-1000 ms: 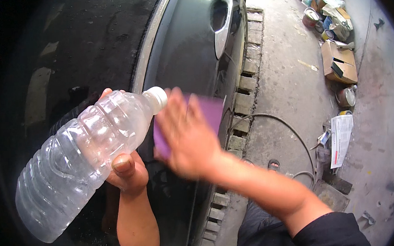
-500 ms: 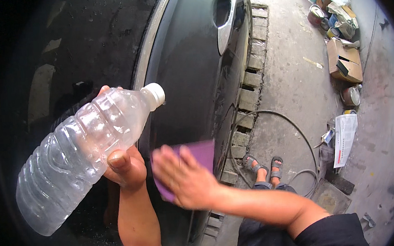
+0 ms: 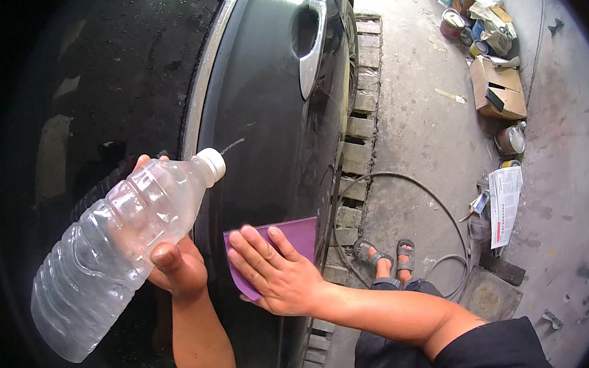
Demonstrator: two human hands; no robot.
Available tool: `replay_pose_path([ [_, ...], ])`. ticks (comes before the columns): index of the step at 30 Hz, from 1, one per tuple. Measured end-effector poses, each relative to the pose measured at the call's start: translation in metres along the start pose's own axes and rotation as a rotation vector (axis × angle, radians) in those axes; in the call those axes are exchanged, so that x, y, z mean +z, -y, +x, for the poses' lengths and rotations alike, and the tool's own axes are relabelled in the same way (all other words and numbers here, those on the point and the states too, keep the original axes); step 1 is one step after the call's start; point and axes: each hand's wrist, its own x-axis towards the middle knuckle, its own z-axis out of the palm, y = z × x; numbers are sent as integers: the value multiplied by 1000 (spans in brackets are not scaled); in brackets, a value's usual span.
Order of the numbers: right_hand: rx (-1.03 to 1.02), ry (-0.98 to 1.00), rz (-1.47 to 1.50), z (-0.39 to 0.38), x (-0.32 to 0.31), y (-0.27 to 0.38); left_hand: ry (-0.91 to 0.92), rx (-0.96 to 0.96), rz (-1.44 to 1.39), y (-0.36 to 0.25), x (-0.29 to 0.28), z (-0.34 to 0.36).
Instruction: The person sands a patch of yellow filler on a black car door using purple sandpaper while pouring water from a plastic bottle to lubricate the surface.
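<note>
My left hand (image 3: 178, 262) is wrapped round a clear ribbed plastic bottle (image 3: 119, 245) with a white cap, tilted so the cap points up and right. A thin stream of water (image 3: 233, 146) comes out of the cap over the dark car door (image 3: 265, 152). Flat on the door, fingers stretched out, my right hand (image 3: 276, 269) presses on a purple sheet (image 3: 301, 236) that looks like sandpaper. The sheet's upper right part shows beyond my thumb; the rest lies under the hand. Ahead of both hands is the silver door handle (image 3: 314, 44).
Left of the door is the car's dark window glass (image 3: 125, 66), dotted with drops. A black hose (image 3: 437, 202) loops on the concrete floor beside my sandalled feet (image 3: 383, 256). A cardboard box (image 3: 498, 87), cans and a printed sheet (image 3: 505, 205) line the right side.
A water stream now shows at the bottle cap. The bottle has moved slightly down in the picture. My right hand, blurred before, is now sharp on the purple sheet. The whole view has shifted a little.
</note>
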Motion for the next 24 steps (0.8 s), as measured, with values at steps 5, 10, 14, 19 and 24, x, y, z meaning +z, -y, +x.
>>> replay_pose_path([
  [5, 188, -176, -69, 70, -33, -77, 11, 28, 21, -3, 4, -1],
  [10, 241, -165, -106, 74, -19, -60, 35, 52, 32, 0, -1, 1],
  [14, 32, -106, 15, 17, -1, -27, 90, 59, 53, 2, 1, 1],
  [19, 225, -325, -217, 98, -33, -102, 66, 70, 0, -2, 6, 4],
  [24, 86, -137, 57, 39, -5, -18, 87, 86, 43, -3, -2, 5],
])
